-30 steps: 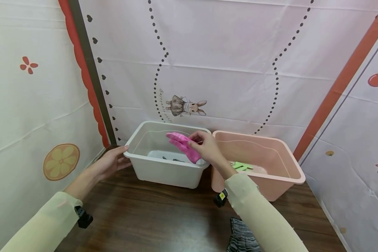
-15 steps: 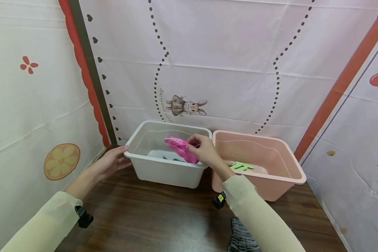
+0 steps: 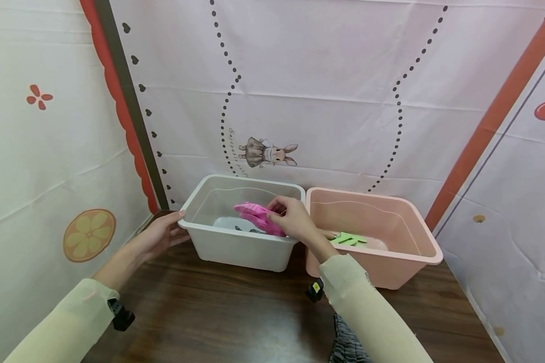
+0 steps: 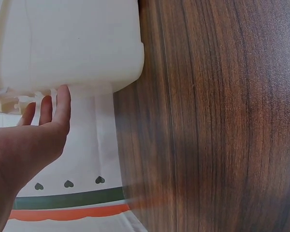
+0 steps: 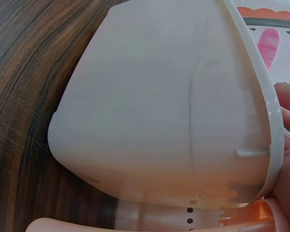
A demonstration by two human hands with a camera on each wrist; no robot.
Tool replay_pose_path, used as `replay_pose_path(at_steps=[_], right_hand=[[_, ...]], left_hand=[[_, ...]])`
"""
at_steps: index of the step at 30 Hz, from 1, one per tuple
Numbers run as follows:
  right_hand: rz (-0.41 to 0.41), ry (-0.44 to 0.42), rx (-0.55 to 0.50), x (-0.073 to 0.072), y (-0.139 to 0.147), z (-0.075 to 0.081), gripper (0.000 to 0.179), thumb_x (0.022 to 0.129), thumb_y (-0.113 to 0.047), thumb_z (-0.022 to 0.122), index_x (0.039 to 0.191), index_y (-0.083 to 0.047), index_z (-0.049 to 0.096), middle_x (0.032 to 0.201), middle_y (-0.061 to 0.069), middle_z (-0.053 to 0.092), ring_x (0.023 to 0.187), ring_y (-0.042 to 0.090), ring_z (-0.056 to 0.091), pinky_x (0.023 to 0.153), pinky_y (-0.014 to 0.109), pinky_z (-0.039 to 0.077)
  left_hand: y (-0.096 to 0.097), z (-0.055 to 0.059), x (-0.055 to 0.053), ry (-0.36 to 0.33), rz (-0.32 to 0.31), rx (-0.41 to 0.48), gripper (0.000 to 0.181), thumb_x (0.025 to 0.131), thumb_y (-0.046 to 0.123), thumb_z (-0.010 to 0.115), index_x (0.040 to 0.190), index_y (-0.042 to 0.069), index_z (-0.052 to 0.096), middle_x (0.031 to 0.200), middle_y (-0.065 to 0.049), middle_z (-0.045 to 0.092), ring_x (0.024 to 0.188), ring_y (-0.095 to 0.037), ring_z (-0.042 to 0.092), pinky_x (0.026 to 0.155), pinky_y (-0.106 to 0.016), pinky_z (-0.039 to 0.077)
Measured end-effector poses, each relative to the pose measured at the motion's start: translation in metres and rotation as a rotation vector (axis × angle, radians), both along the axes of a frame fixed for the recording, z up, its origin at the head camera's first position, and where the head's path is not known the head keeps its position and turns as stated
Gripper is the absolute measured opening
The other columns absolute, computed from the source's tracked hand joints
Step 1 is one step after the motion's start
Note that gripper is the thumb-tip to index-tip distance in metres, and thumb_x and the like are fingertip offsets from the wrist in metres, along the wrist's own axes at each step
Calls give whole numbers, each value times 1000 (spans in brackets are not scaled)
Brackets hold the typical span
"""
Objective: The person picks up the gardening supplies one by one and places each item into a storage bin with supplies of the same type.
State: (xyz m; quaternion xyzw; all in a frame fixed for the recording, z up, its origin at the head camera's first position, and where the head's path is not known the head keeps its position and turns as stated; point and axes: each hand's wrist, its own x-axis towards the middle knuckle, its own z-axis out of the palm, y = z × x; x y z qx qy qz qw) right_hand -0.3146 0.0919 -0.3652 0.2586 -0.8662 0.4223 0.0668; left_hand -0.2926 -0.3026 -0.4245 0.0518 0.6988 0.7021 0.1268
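My right hand (image 3: 292, 218) pinches a bright pink glove (image 3: 255, 214) over the near right part of a white plastic bin (image 3: 242, 249). The glove's finger ends point to the left, inside the bin; its lower part drops behind the front rim. In the right wrist view, one pink glove finger (image 5: 268, 47) shows past the bin rim. At the bin's left corner my left hand (image 3: 159, 233) grips the rim, thumb on top and fingers under it. Small dark grey pieces (image 3: 256, 231) lie on the bin's floor, partly hidden by the front wall and glove.
A pink plastic bin (image 3: 377, 264) stands right beside the white one, with flat light green pieces (image 3: 348, 239) inside. A grey striped knitted item (image 3: 347, 345) lies on the dark wooden table (image 3: 218, 312), partly under the right forearm. Printed cloth (image 3: 336, 101) hangs behind the bins.
My right hand has lowered the pink glove slightly and shifted it a little left, deeper into the white bin. The left hand has stayed on the rim.
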Motion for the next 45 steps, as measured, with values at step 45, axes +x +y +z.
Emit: replay_pose_path(at_steps=[45], right_hand=[[-6,24,5,4,-1,-1,10,95,-15,78,104,-11,75,95,1,73,87,17,65,81,32,58]], left_hand=[[-1,-4,-1,26,-1,-27,67,114,48,44,159,0,34,153,-17,46,122,-15,62,120,-59,38]])
